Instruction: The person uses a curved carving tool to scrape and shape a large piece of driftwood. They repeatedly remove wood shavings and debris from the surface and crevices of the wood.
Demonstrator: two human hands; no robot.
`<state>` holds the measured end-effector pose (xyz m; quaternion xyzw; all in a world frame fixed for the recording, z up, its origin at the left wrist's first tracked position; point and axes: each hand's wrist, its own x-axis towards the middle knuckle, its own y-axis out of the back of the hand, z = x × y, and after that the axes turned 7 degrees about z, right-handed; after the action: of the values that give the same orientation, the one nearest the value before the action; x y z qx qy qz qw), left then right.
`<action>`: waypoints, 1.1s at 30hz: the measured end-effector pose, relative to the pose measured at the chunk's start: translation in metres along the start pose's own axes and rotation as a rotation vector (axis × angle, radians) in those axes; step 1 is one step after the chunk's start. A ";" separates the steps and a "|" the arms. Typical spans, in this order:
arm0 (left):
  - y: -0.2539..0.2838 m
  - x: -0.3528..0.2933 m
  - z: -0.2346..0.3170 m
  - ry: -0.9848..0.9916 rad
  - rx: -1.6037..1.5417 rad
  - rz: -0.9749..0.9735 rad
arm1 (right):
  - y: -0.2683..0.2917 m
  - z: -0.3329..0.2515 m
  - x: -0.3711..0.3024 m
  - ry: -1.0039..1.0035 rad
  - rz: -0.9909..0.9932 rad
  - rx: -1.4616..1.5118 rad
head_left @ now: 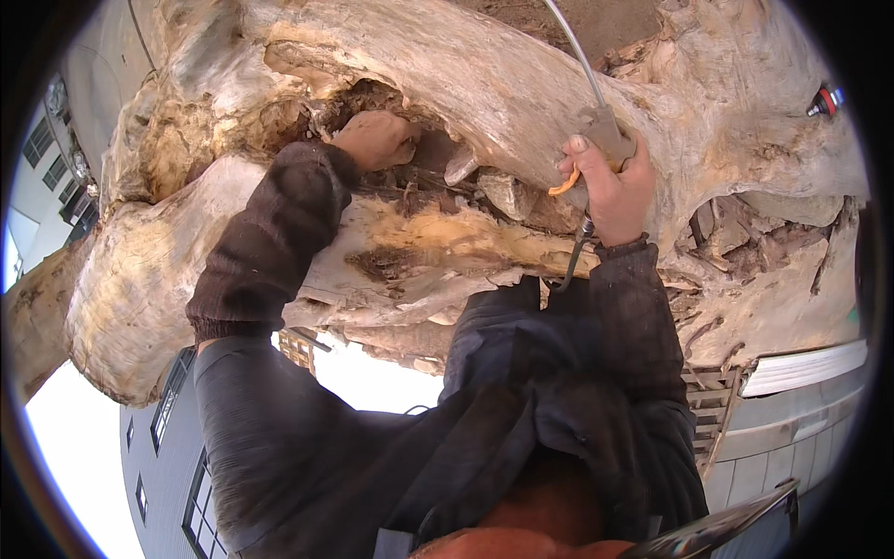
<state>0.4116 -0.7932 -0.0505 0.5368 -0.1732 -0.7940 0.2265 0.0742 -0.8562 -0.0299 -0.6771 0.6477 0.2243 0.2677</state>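
A large, pale tree root or trunk (466, 70) with rough, hollowed parts stretches across the view. My left hand (377, 140) reaches into a dark hollow in it, fingers curled; whatever they may hold is hidden. Just right of that hand, loose wood chunks (507, 194) sit wedged in the gap. My right hand (616, 191) is wrapped round a grey air blow gun (603, 135) with an orange trigger (565, 183). A thin, curved metal tube (585, 61) runs up from the gun, and a dark hose (575, 256) hangs below it.
A red-and-black object (823, 102) lies on the wood at the far right. Broken bark and splinters (726, 233) fill a recess at right. Wooden slatted pallets (710, 410) and long white boards (805, 368) are at lower right. A grey building (168, 456) shows at lower left.
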 end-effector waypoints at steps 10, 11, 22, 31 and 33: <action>-0.008 -0.006 0.020 -0.205 0.335 0.023 | -0.002 -0.002 -0.005 0.001 0.040 -0.010; -0.018 -0.001 0.016 -0.192 0.308 0.046 | -0.002 -0.003 -0.004 0.009 0.031 -0.024; 0.045 -0.037 0.018 0.016 0.011 0.136 | 0.001 0.005 -0.003 0.042 0.024 -0.052; 0.165 -0.111 0.059 0.132 -0.209 1.022 | 0.001 0.006 -0.002 0.021 0.043 -0.012; 0.136 -0.111 0.049 0.126 -0.142 0.959 | 0.002 0.007 -0.002 0.031 0.036 -0.035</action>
<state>0.4250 -0.8448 0.1238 0.4267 -0.3325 -0.5761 0.6127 0.0724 -0.8503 -0.0337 -0.6733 0.6599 0.2298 0.2416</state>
